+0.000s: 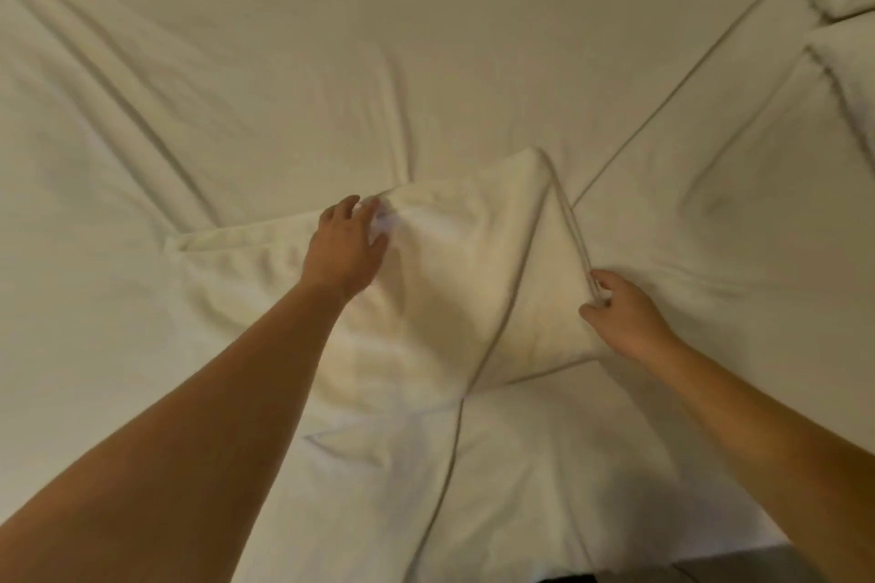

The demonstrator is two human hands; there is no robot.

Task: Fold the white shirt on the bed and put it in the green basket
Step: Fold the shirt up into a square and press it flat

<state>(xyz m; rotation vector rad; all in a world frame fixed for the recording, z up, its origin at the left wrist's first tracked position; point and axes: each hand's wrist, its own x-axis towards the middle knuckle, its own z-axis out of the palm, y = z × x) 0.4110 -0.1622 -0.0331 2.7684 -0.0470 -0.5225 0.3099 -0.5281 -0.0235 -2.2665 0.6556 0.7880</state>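
Note:
The white shirt [454, 279] lies spread on the white bed [284, 62], partly folded, with a raised fold peaking near the middle. My left hand [345, 246] rests on the shirt's upper left part, fingers pinching a bunch of cloth. My right hand [620, 312] grips the shirt's right edge between thumb and fingers. One sleeve [227, 246] sticks out to the left. The green basket is not in view.
Two white pillows [847, 62] lie at the upper right. A long seam in the bedcover [663, 99] runs diagonally from the upper right down past the shirt. The bed's near edge [710, 559] shows at the bottom right, dark floor beyond.

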